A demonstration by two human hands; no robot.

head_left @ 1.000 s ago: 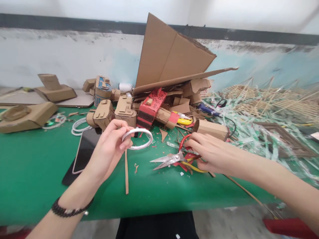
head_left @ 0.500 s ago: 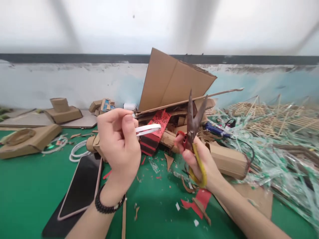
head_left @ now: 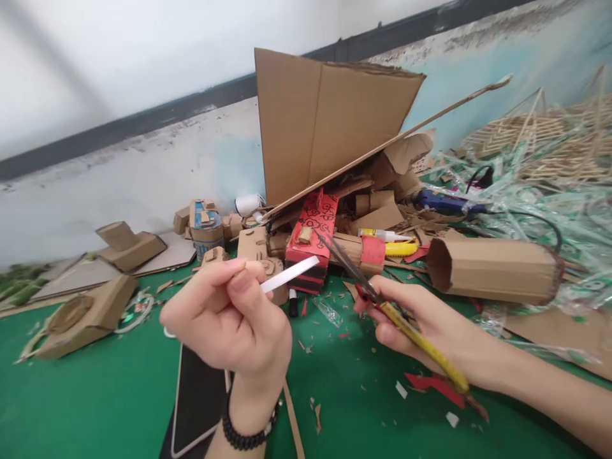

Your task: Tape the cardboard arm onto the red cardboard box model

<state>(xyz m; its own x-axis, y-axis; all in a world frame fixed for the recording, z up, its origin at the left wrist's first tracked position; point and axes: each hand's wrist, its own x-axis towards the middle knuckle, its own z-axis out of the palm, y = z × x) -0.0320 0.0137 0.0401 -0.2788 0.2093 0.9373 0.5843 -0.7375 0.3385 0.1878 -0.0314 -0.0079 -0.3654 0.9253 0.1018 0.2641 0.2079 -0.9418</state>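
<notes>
Between the thumb and fingers of my left hand (head_left: 239,312) is pinched a narrow white strip (head_left: 292,274), its free end pointing right and slightly up. My right hand (head_left: 415,319) grips a pair of scissors (head_left: 354,268) with dark blades and a yellow-wrapped handle. The blades slant up and left, their tips a little beyond the strip's end and not touching it as far as I can see. Behind the strip lies a red cardboard box (head_left: 313,223) with black drawings.
A large cardboard panel (head_left: 329,121) leans at the back. A cardboard tube (head_left: 497,271), a yellow cutter (head_left: 400,248) and a blue glue gun (head_left: 447,201) lie right of centre. Plastic scraps (head_left: 574,210) pile at far right. A phone (head_left: 198,401) lies near my left wrist.
The view has tilted and shifted. My right hand has turned the scissors so the blades swing from upright to leftward, closer to the strip. The looped strip now appears as a single flat band.
</notes>
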